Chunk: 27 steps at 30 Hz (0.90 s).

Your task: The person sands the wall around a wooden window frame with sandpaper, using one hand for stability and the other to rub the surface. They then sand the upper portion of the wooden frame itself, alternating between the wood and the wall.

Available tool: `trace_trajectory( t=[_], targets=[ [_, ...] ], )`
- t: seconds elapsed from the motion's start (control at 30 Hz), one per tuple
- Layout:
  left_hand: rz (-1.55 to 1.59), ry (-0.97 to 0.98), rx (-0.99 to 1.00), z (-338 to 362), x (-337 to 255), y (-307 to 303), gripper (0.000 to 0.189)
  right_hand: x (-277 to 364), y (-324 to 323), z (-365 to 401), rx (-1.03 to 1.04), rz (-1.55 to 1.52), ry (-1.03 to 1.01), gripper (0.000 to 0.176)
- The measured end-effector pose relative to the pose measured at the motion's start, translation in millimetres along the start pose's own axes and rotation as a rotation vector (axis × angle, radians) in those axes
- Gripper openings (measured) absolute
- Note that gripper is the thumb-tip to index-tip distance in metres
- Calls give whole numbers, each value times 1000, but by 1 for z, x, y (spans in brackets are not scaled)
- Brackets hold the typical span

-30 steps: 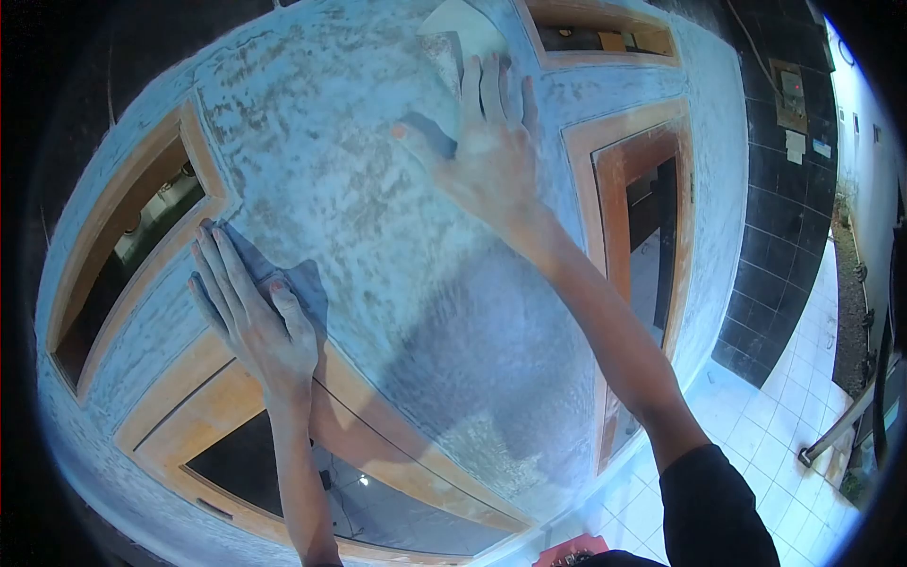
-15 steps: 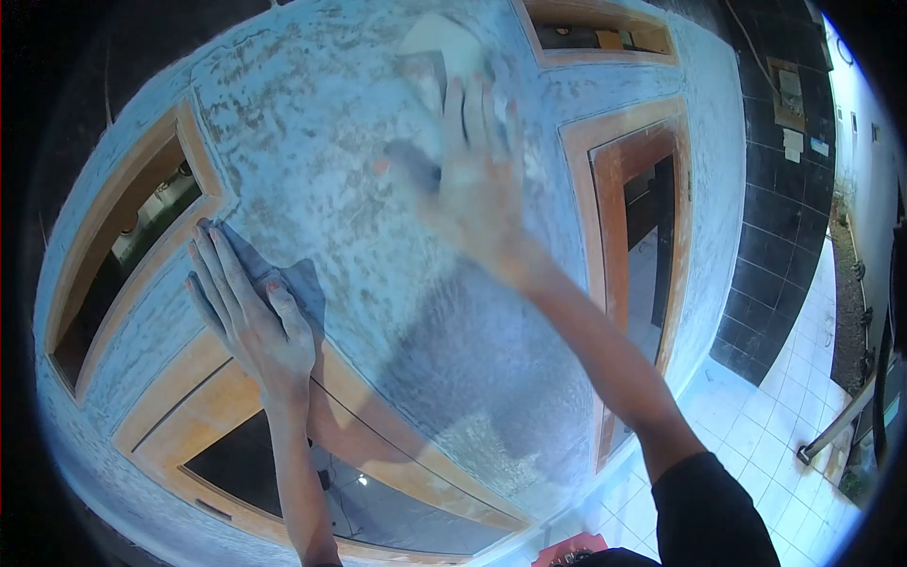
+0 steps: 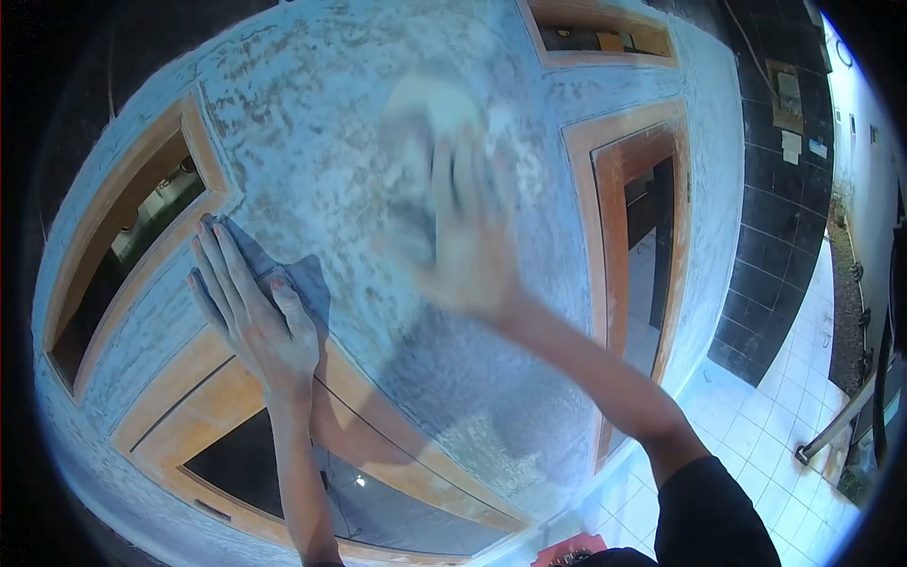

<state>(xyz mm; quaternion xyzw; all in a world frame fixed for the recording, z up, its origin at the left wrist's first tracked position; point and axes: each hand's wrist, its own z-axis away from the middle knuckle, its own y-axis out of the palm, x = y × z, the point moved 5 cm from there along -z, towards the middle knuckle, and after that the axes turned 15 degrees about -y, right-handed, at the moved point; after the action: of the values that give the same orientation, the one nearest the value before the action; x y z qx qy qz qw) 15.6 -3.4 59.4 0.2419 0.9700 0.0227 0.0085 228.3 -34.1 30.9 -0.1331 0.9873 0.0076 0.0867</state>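
Note:
A pale folded sheet (image 3: pixel 439 104), which looks like sandpaper, lies against the mottled blue wall (image 3: pixel 312 142). My right hand (image 3: pixel 472 260) presses it there with the fingers extended upward; the sheet sticks out past the fingertips. Motion smears both the hand and the sheet. To the left, my left hand (image 3: pixel 269 331) rests on the wall, palm inward, fingers long and thumb apart, holding nothing. Its fingertips come near the corner of a wooden window frame (image 3: pixel 215 175), and its wrist passes over a lower wooden frame (image 3: pixel 213 378).
A wooden frame with an opening (image 3: pixel 605 217) stands right of my right arm, under a small framed opening (image 3: pixel 605 57). Farther right are black wall tiles (image 3: pixel 775 246), a white tiled floor (image 3: pixel 746 425) and a metal pipe (image 3: pixel 831 430). Something red (image 3: pixel 570 548) is at the bottom.
My right hand and the pale sheet have slid down along the wall and slightly left, the elbow bending more. My left hand stays in nearly the same place.

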Motion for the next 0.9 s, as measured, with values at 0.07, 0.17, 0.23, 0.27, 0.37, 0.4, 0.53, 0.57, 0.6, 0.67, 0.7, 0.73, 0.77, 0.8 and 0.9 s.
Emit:
trace_trajectory(
  t=[0.07,0.17,0.23,0.27,0.37,0.4,0.53,0.57,0.6,0.67,0.7,0.73,0.77,0.8,0.9],
  targets=[
    [-10,1,-2,1,1,0,66,19,-2,34,29,-29,-15,106],
    [-23,5,-6,-1,0,2,66,-4,-1,9,45,42,-25,105],
    [-27,9,5,1,-1,1,66,-34,2,-26,40,137,-12,106],
    [-20,9,9,0,-1,1,67,-49,2,-43,-40,142,42,107],
    [-5,3,8,1,-1,1,67,-29,3,-34,-89,128,61,109],
    [4,8,12,1,-1,0,67,-9,3,-19,-57,112,40,110],
    [-7,-5,4,2,1,0,67,34,-2,31,17,-84,-45,106],
    [-13,-6,8,1,1,1,67,24,-2,23,33,-1,-95,105],
    [-21,-4,20,1,1,2,67,15,-3,11,51,79,-137,105],
    [-15,-6,19,0,1,3,67,-35,7,-39,6,156,-96,107],
    [-7,-11,21,1,1,2,67,-46,4,-55,-35,234,-54,109],
    [-9,-13,23,1,2,1,67,-40,5,-55,-32,231,-54,109],
    [-10,-10,22,1,1,1,67,-34,7,-54,-69,165,0,108],
    [-10,-7,22,1,1,0,67,-27,4,-50,-104,101,55,108],
    [-11,-12,27,1,2,1,67,28,-1,8,-58,-34,-81,103]
  ],
)
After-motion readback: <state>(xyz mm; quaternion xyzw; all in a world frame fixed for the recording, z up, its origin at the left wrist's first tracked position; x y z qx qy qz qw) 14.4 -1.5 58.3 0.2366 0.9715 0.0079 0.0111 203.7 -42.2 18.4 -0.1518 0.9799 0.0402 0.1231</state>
